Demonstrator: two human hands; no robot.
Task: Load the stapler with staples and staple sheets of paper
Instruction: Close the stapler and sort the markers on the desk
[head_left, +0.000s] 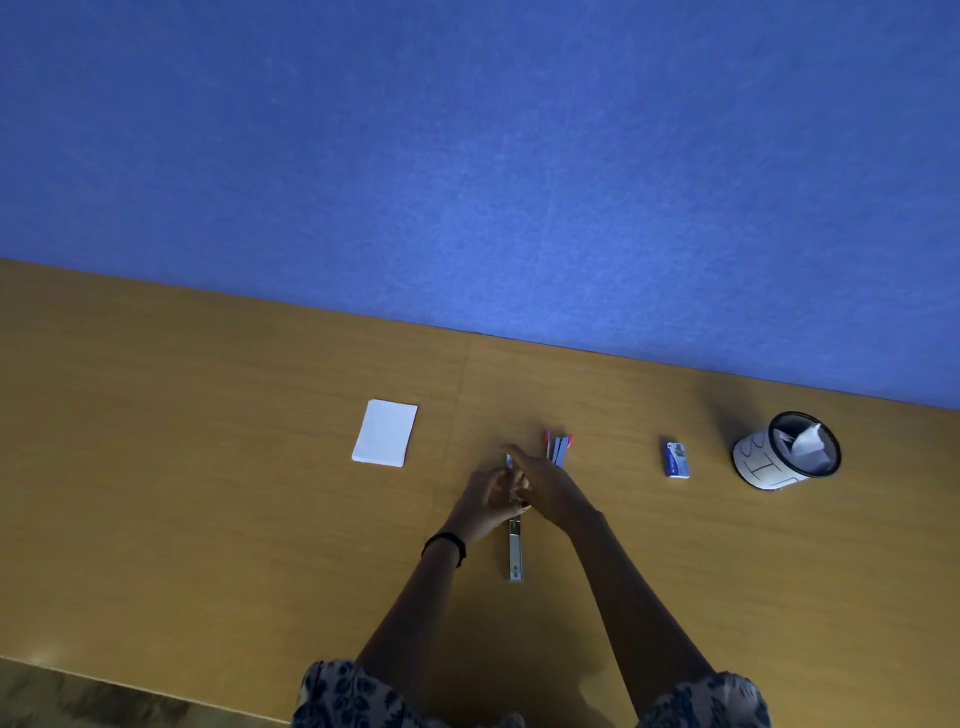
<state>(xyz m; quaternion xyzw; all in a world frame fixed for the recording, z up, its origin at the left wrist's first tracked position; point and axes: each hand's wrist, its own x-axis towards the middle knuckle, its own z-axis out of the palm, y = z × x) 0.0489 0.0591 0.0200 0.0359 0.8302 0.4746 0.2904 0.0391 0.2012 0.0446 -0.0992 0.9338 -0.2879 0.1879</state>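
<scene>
An opened stapler lies in the middle of the wooden table, its bare metal arm pointing toward me. My left hand curls its fingers around the stapler's middle, and a small blue-white tip shows above the fingers. My right hand reaches across from the right with its fingers stretched out over that tip; what lies under them is hidden. A small blue staple box lies to the right. A white stack of paper lies to the left.
A pink-and-grey item lies just beyond my right hand. A white cup holding crumpled paper stands tilted at the far right. A blue wall closes off the table's far edge.
</scene>
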